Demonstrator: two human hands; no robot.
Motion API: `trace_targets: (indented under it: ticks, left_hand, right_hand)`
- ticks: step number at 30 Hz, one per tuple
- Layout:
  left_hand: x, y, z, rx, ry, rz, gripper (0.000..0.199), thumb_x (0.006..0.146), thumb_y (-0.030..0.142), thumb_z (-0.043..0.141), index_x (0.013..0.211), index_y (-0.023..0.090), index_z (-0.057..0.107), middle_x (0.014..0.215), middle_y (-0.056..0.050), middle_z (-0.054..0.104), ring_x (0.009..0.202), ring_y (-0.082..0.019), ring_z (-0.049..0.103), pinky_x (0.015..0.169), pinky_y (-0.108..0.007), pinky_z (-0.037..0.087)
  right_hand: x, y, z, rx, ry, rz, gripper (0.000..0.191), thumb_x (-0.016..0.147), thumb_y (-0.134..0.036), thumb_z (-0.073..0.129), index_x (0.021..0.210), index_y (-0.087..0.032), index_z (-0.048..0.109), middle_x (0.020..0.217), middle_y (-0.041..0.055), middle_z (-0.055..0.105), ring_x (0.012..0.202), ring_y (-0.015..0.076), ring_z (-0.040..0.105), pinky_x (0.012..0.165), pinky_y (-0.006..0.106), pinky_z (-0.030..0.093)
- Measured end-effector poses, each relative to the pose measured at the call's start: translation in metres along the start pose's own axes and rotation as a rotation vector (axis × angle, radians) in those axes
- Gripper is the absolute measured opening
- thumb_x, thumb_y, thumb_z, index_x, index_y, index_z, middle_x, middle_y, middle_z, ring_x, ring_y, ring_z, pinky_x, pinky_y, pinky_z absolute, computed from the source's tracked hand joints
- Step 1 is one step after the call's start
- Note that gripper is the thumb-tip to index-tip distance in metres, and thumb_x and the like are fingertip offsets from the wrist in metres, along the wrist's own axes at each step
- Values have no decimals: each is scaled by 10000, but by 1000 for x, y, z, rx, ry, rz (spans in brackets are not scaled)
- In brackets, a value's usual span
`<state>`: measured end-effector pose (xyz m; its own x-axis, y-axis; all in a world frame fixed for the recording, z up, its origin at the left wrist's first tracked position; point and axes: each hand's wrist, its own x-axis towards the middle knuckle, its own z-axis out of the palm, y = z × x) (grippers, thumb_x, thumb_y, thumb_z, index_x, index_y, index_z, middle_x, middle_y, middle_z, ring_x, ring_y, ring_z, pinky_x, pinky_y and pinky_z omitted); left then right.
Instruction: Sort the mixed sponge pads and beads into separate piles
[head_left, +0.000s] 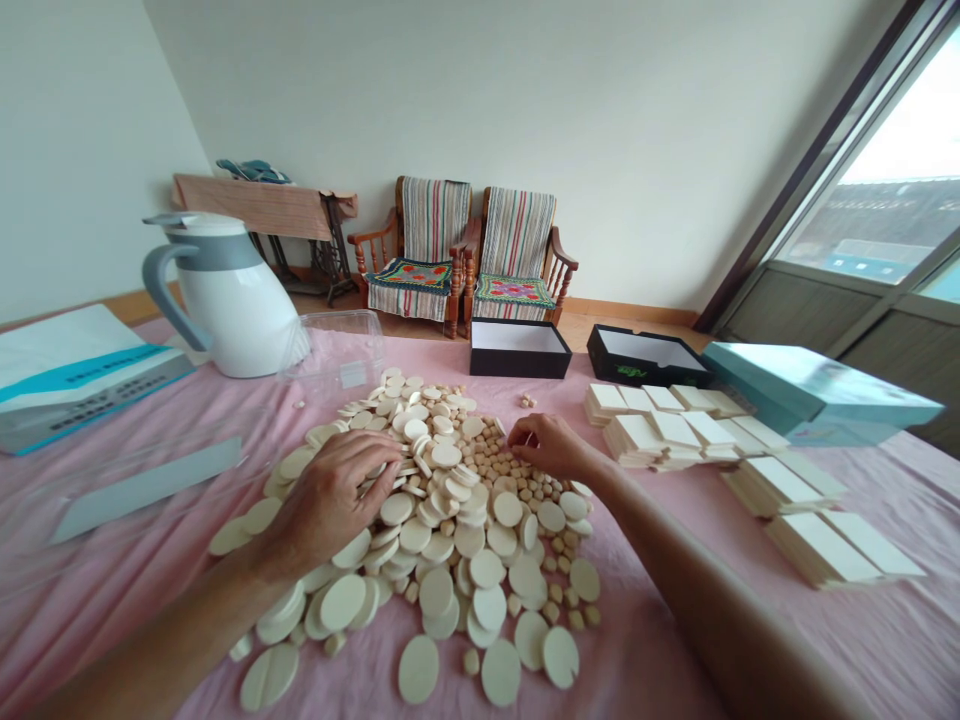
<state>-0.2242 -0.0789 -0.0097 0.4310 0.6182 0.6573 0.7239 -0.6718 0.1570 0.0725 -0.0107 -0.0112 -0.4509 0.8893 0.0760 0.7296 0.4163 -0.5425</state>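
A big heap of pale round wooden discs [487,570] and small wooden beads [517,470] lies in the middle of the pink cloth. On the heap's left side rests my left hand [337,490], its fingers bent over the discs and its fingertips among them; whether it grips one is hidden. My right hand [551,447] is at the right edge of the heap, beside the beads, with its fingers curled and thumb and fingertips close together. What it holds, if anything, is too small to name. A tiny cluster of beads [528,401] sits just beyond it.
Stacks of pale rectangular tiles [660,425] stand right, near a light blue box [817,390]. Two black boxes, one here [519,360], are at the back. A white jug [240,300], clear plastic container [341,350] and white-blue package [82,370] are left.
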Motion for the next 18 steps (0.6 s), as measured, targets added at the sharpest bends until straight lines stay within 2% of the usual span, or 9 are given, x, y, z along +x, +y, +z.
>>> trace_targets:
  ticks: [2, 5, 11, 15, 18]
  left_hand:
    - [0, -1, 0, 4, 2, 4, 126, 886, 199, 531, 875, 195, 657, 906, -41, 710, 929, -193, 642, 869, -338, 488]
    - [-1, -1, 1, 4, -4, 5, 119, 888, 193, 534, 885, 189, 653, 917, -44, 707, 934, -193, 640, 875, -340, 483]
    - [0, 1, 0, -3, -3, -7, 134, 890, 208, 527, 872, 198, 660, 901, -37, 712, 920, -191, 644, 857, -333, 490]
    - [0, 2, 0, -7, 13, -3, 132, 886, 204, 529, 869, 197, 660, 892, -37, 714, 907, -187, 646, 854, -330, 494]
    - [0, 1, 0, -7, 11, 3, 131, 885, 200, 527, 875, 197, 657, 891, -38, 713, 904, -189, 646, 849, -331, 494]
  right_hand:
    - [0, -1, 1, -42, 34, 6, 155, 706, -73, 569, 761, -135, 699, 740, 50, 697, 671, 134, 609, 633, 216, 434]
    - [0, 3, 3, -141, 159, 39, 159, 687, -47, 559, 758, -127, 676, 763, 59, 671, 680, 137, 584, 638, 222, 414]
    - [5, 21, 1, -183, 389, 142, 203, 811, -116, 507, 933, -145, 666, 899, 75, 644, 696, 131, 584, 682, 238, 414]
    - [3, 21, -17, -156, 435, 125, 172, 819, -141, 507, 873, -169, 668, 822, 46, 670, 705, 145, 586, 683, 244, 420]
    - [-14, 16, -31, -130, 367, 95, 149, 802, -152, 526, 846, -180, 665, 779, 30, 677, 683, 141, 586, 657, 240, 427]
